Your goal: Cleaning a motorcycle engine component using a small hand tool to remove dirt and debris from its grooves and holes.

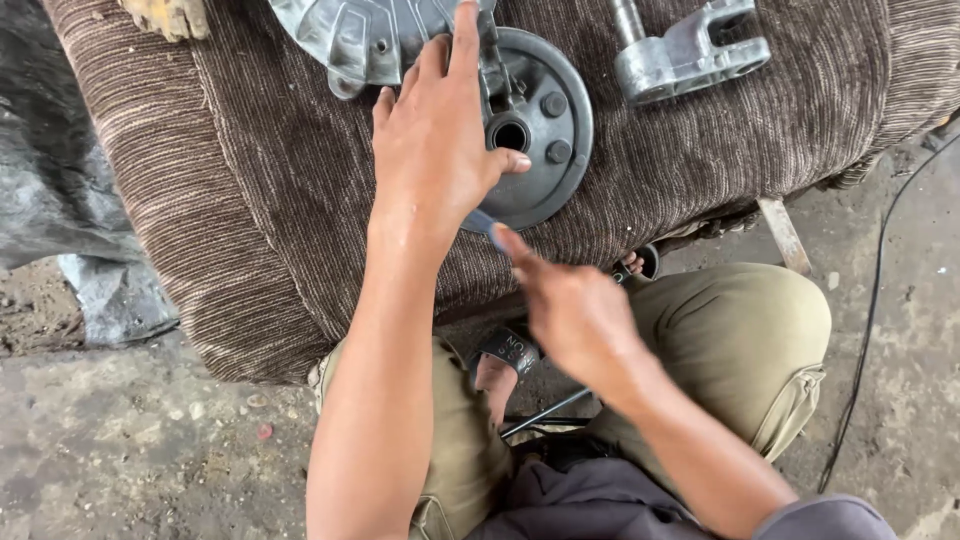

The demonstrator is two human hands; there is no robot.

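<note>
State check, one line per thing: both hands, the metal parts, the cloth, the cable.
left hand: open, palm down, pressed on the round hub plate
right hand: pinched shut on a thin blue-handled tool
blue-handled tool: held, tip hidden under the left hand
round hub plate: lying flat on the cloth, centre bore open
finned cover: lying flat, overlapping the plate
forked casting: lying loose, untouched
brown cloth: draped over the bench
black cable: slack on the ground

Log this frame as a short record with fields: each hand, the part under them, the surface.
left hand: flat on the round metal disc, thumb by its centre hole
right hand: pinching a thin blue-handled tool at the disc's near edge
round metal disc: grey, two bolts showing
surface: brown ribbed cloth
nearby: grey forked casting
</note>
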